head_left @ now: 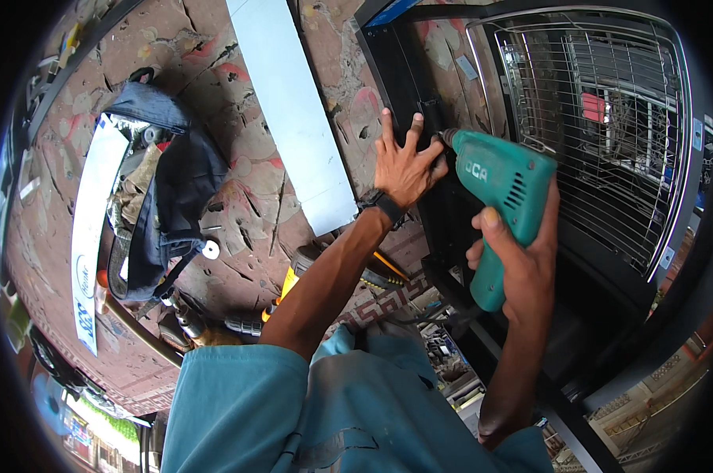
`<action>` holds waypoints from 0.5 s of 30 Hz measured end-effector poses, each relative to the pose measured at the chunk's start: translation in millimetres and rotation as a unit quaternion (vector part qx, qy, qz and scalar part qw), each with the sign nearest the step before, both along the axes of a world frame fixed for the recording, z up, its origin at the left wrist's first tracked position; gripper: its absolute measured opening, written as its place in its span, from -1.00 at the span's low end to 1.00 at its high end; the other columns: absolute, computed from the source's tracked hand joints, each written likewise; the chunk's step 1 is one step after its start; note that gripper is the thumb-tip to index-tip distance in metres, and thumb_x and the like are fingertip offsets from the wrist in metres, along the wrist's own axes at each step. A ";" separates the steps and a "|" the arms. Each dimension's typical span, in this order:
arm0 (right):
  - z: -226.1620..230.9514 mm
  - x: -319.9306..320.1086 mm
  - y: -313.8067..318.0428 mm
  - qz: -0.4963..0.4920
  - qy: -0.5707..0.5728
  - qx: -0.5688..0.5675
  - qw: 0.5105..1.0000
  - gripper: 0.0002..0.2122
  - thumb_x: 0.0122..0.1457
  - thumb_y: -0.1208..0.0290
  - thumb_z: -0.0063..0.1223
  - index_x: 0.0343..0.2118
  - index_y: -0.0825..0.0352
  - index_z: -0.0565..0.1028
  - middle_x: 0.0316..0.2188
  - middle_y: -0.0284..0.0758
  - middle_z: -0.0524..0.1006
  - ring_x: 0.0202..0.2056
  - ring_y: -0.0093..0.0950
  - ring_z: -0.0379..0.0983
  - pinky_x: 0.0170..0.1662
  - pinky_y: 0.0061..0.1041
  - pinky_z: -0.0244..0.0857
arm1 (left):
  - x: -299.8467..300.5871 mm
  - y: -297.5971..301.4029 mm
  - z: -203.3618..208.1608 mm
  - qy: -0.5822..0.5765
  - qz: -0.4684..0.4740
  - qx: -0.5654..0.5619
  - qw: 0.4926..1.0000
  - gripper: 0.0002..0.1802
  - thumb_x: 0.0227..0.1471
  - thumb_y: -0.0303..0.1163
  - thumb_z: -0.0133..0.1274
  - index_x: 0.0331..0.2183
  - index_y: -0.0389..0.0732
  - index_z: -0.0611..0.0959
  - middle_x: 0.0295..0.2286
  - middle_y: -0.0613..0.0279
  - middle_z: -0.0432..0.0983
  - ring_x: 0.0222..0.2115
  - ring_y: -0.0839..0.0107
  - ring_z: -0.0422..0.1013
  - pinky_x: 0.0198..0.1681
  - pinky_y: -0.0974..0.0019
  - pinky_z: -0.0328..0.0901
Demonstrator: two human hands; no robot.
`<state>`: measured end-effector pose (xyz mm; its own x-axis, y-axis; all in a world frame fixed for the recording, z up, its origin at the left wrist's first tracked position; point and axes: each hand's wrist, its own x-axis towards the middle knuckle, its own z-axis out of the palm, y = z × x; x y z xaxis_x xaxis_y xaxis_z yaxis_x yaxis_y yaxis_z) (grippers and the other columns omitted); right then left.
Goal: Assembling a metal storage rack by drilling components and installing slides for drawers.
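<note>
Green, the power drill point(508, 185) I am watching sits right of centre, handle point(490, 284) wrapped by the right hand point(526, 272), chuck point(449, 137) just beside the left hand point(404, 167) spread across the black frame point(400, 71), where uneven pressure could skid it into those knuckles.

The left hand point(404, 164) splays, apparently pressing down; the right hand point(518, 264) curls closed.

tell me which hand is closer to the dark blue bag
Left. The left hand is at the black frame, right of the dark blue bag; the right hand is farther right, holding the green drill.
</note>
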<state>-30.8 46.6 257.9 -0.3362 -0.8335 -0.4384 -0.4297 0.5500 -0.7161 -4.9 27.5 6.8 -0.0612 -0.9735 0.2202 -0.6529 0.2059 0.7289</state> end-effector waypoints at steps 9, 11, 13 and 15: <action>33.4 43.8 28.3 0.049 -0.035 -0.096 0.994 -0.05 -0.16 0.33 0.22 0.27 0.39 -0.14 -0.28 -0.12 0.42 -0.46 -0.48 0.39 -0.39 -0.53 0.32 | 2.0 1.1 -1.0 0.112 0.041 -0.011 0.993 -0.55 -0.15 -0.10 0.16 -0.12 0.16 0.54 0.11 0.05 0.16 0.12 -0.44 -0.09 -0.09 -0.27 0.16; 16.4 44.4 23.6 0.320 -0.038 -0.121 0.939 -0.08 -0.16 0.40 0.25 0.26 0.42 -0.08 -0.19 -0.12 0.41 -0.34 -0.44 0.39 -0.29 -0.49 0.32 | -13.8 6.8 -18.7 0.171 0.048 0.010 0.984 -0.55 -0.15 -0.11 0.16 -0.12 0.17 0.53 0.11 0.06 0.16 0.13 -0.43 -0.08 -0.08 -0.25 0.16; -5.4 69.3 10.6 0.479 -0.037 -0.175 0.859 -0.17 -0.14 0.49 0.24 0.25 0.29 0.07 -0.16 -0.11 0.39 -0.26 -0.32 0.40 -0.20 -0.42 0.30 | -13.5 6.1 -19.5 0.328 0.027 0.050 0.943 -0.57 -0.13 -0.12 0.14 -0.12 0.17 0.53 0.12 0.07 0.16 0.13 -0.41 -0.06 -0.06 -0.20 0.18; -21.9 91.3 12.4 0.531 0.041 -0.082 0.843 -0.26 -0.11 0.57 0.21 0.21 0.04 0.21 -0.22 -0.08 0.38 -0.27 -0.17 0.39 -0.17 -0.31 0.28 | -3.6 3.4 -0.1 0.036 0.026 -0.035 0.998 -0.65 -0.08 -0.02 0.12 -0.23 0.09 0.55 0.08 0.10 0.19 0.14 -0.43 -0.13 -0.16 -0.20 0.18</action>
<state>60.5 59.0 236.0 0.6128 -0.7309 -0.3004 -0.6695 -0.2783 -0.6887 -8.5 30.8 6.7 0.0075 -0.9568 0.2907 -0.6099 0.2260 0.7595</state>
